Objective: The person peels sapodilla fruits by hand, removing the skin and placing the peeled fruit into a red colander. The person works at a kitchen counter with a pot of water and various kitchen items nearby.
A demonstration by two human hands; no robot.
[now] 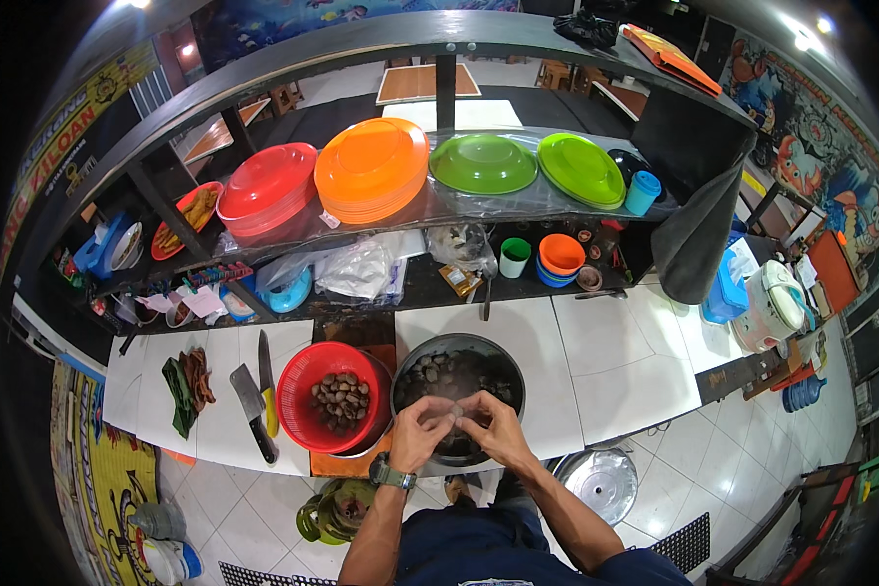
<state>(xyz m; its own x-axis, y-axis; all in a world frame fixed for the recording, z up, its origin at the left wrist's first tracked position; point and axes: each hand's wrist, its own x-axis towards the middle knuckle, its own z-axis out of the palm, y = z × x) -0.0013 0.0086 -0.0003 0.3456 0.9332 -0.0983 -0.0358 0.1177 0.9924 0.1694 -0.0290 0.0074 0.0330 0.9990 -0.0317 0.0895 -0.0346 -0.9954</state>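
Observation:
Both of my hands meet over a round dark metal pot [518, 366] of clams or similar shellfish [434, 368]. Between the fingertips of my left hand [419, 432] and my right hand [492, 428] is a small shellfish [456, 410], pinched from both sides. Haze hangs above the pot. Just left of it, a red plastic colander [293, 399] holds a heap of brown shellfish [340, 401] and rests in a metal vessel, partly hidden. A cleaver [249, 395] and a yellow-handled knife [266, 373] lie further left on the white counter [293, 454].
Green and brown leaves [183, 392] lie at the counter's left. Behind, a shelf carries stacked red plates [267, 187], orange plates [372, 168] and green plates [483, 162]. Under it stand cups and orange and blue bowls [562, 253]. A rice cooker [769, 304] stands far right.

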